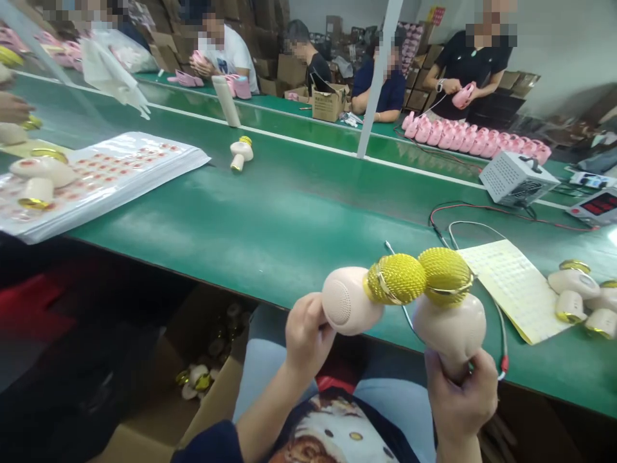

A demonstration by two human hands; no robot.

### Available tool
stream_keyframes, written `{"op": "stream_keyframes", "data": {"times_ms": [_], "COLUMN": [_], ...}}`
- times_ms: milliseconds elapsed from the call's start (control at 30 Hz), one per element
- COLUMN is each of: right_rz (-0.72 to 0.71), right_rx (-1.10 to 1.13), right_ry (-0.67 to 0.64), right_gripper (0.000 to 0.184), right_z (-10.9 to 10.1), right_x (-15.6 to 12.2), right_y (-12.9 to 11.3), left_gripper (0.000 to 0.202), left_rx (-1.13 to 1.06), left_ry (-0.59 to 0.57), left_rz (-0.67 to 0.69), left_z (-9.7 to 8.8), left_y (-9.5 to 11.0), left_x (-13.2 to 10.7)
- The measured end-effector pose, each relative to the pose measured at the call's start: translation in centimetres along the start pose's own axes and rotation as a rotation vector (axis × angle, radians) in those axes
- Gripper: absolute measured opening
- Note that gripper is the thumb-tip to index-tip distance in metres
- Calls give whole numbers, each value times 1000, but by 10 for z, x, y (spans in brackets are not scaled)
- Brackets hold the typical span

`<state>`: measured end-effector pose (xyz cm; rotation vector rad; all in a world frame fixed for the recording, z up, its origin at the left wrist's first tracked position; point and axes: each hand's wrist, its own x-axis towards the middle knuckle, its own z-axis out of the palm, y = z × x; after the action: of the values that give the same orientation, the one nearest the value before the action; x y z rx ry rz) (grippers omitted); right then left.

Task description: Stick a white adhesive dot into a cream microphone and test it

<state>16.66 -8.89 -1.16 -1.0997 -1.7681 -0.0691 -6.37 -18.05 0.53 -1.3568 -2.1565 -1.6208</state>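
My left hand (308, 334) is closed around the handle of a cream microphone (349, 302) whose gold mesh head points right. Its round body shows a dotted speaker grille. In my right hand (463, 399) is a second cream microphone (450, 325), held upright by its handle with its gold head at the top. The two gold heads meet or nearly meet above the table's front edge; whether they touch I cannot tell. Most of both handles is hidden by my fingers. Behind the right microphone a thin white cable (502, 328) with a red end hangs over the edge.
The green table (231, 218) carries a yellow sheet (520, 289), more microphones (573, 286) at right, and one lone microphone (241, 151). Sticker sheets (125, 167) lie left, a grey power supply (518, 180) right. Below stands a carton (212, 399) with microphones. Several co-workers sit or stand opposite.
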Motion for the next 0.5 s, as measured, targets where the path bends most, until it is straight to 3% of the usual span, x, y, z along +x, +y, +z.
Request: {"op": "stream_keyframes", "data": {"times_ms": [167, 333, 433, 500], "right_rz": [-221, -349, -296, -74], "right_rx": [-119, -175, -92, 107], "right_ry": [167, 179, 162, 104], "right_gripper": [42, 28, 29, 33], "right_z": [-4, -6, -10, -12], "right_x": [23, 34, 29, 24], "right_y": [13, 11, 13, 14], "left_gripper": [28, 29, 31, 30], "left_rx": [382, 485, 447, 374], "left_ry": [231, 237, 174, 110], "left_rz": [266, 390, 369, 300], "left_z": [-14, -15, -11, -10], "left_y": [-18, -13, -8, -6], "left_x": [17, 27, 26, 24]}}
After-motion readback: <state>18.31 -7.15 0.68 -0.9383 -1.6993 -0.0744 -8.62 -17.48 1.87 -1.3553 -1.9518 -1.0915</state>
